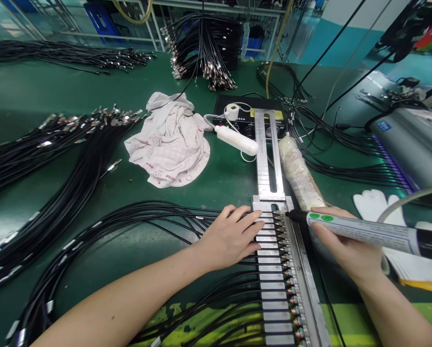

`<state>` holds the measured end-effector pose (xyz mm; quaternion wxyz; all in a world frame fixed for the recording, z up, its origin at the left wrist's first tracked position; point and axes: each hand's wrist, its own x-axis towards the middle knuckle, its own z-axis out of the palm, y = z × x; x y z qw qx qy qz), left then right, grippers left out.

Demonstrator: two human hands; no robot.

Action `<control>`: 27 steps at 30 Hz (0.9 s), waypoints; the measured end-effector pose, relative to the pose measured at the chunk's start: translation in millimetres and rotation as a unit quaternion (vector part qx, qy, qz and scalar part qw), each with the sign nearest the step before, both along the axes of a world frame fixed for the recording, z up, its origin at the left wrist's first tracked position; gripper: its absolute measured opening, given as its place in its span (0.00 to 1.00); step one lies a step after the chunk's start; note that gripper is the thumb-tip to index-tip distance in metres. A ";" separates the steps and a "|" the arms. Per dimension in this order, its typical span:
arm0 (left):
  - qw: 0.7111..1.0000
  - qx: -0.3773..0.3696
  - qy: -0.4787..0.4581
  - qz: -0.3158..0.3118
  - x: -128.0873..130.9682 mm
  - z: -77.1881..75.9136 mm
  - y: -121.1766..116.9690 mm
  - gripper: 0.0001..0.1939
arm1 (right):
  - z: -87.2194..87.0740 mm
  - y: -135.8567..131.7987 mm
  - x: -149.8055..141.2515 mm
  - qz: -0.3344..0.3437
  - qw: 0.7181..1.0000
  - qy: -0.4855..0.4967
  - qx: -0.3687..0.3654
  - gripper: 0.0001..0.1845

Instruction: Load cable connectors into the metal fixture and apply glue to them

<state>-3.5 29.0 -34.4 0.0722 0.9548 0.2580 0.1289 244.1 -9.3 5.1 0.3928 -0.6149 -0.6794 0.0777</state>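
My left hand [230, 236] lies flat with fingers stretched out on several black cables [165, 219] where they enter a slotted metal fixture [274, 274]. My right hand [346, 246] is closed round a pen-like tool [364, 232] with a white barrel, green dots and a black tip. The tip touches the topmost cable end [279, 213] in the fixture. Metal-tipped cable ends sit in a row down the fixture's right side.
Bundles of black cables [57, 144] lie at left and at the back [205, 43]. A crumpled white cloth [168, 140], a white handheld device [236, 140], a wrapped roll [299, 173], a white glove [375, 202] and a grey machine [411, 144] are around the fixture.
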 end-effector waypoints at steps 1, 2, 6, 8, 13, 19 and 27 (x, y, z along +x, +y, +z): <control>1.000 0.001 0.000 0.000 0.0 0.1 0.1 0.19 | -0.1 -0.3 0.0 -0.003 1.000 0.001 -0.004 0.07; 1.000 0.001 0.001 0.000 0.0 0.0 0.2 0.19 | -0.4 -0.5 0.2 -0.004 1.000 0.004 -0.007 0.07; 1.000 0.002 0.001 0.000 0.1 -0.9 0.1 0.19 | -2.6 -1.7 2.1 0.001 1.000 0.007 -0.007 0.07; 1.000 0.002 0.001 0.000 -0.1 -1.3 -0.1 0.19 | -3.3 -2.4 2.9 0.003 1.000 0.008 -0.005 0.07; 1.000 -0.001 0.006 0.001 -0.3 -0.9 -0.5 0.20 | -4.2 -1.9 3.1 0.014 1.000 0.003 0.000 0.08; 1.000 0.003 0.008 0.002 0.1 -0.1 -0.4 0.20 | -5.5 0.4 3.7 0.019 1.000 -0.005 0.003 0.09; 1.000 0.007 0.009 0.003 0.3 -1.0 -0.5 0.20 | -2.2 0.3 2.5 0.022 1.000 -0.003 0.007 0.08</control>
